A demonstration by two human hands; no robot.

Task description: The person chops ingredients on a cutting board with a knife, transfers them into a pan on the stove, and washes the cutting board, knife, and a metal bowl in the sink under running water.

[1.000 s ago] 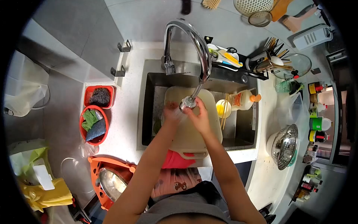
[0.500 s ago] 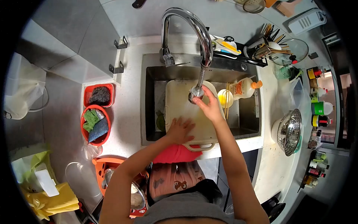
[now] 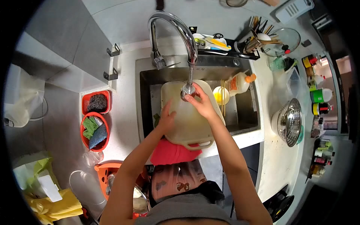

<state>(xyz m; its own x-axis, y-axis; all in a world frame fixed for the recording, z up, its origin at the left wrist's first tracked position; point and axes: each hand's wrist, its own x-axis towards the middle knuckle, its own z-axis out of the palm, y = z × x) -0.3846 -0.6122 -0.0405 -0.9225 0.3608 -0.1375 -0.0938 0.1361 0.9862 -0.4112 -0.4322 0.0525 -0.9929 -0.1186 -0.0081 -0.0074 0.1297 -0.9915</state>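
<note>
A pale cutting board (image 3: pixel 187 122) leans in the steel sink (image 3: pixel 240 123), its handle end resting over the front edge. My right hand (image 3: pixel 202 102) has its fingers round the spray head (image 3: pixel 187 91) of the chrome faucet (image 3: pixel 176 24), above the board's upper part. At the board's left side is my left hand (image 3: pixel 167 117), fingers apart and slightly blurred, holding nothing. Right of the board, chopsticks (image 3: pixel 223 98) lie across a yellow-and-white bowl (image 3: pixel 219 96), beside a bottle with an orange pump (image 3: pixel 238 84).
Red containers with a scouring pad (image 3: pixel 98 102) and cloths (image 3: pixel 93 131) stand left of the sink. A metal colander (image 3: pixel 290 123) is on the right counter. Behind the sink sits a black rack (image 3: pixel 245 55) with utensils. A red cloth (image 3: pixel 172 152) hangs at the front edge.
My left hand went from the board's upper part down to its lower part, then back up along its left side. My right hand stays on the spray head. The camera view has shifted.
</note>
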